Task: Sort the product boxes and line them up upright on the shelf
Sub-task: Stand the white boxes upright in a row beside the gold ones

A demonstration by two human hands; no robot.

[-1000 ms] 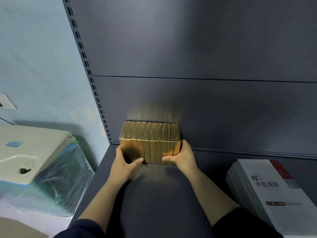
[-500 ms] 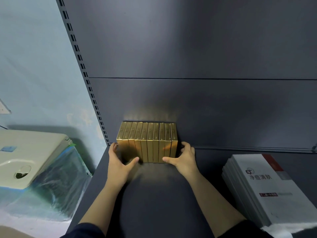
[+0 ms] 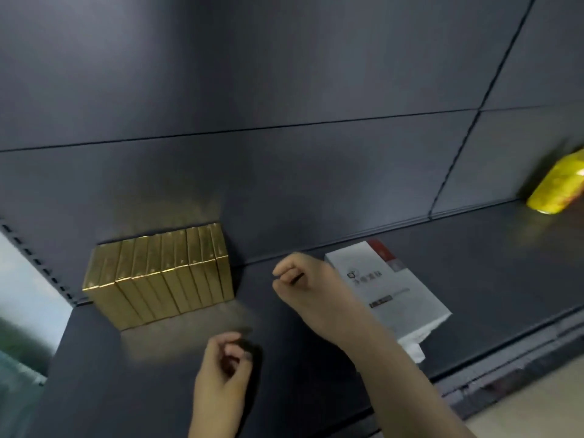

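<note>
Several white boxes (image 3: 406, 294) partly behind right hand (image 3: 313, 289).

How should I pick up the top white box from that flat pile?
Pinch the top flat white cardboard box by its two long edges, reaching from the front, above. The pile lies flat on the dark grey shelf, so only thin edges are free.
</note>
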